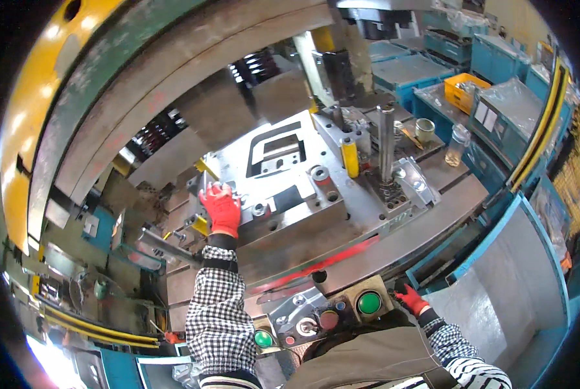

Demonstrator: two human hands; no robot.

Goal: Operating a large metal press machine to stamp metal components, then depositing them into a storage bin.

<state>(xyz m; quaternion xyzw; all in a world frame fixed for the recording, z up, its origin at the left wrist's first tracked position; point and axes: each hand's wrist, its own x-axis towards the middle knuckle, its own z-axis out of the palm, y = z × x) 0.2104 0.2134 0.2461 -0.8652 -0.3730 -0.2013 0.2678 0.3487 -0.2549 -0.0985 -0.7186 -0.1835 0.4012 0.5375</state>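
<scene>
My left hand (pixel 222 209), in a red glove, reaches forward to the left side of a press die (pixel 303 219). Its fingers are apart and rest near the left edge of a bright sheet-metal panel (pixel 243 161), which has a large cut-out and lies on the die. My right hand (pixel 413 300), also in a red glove, is low beside the right end of a control box (pixel 329 314), close to a green push button (pixel 369 302). Its fingers look loosely extended, with dark fingertips, and I make out nothing held there.
A heavy press beam (pixel 173 84) hangs over the die. A steel guide post (pixel 386 142) and a yellow block (pixel 349 159) stand to the right. A blue-edged chute (pixel 497 285) lies at lower right. Blue crates (pixel 410 71) and a yellow bin (pixel 463 94) stand behind.
</scene>
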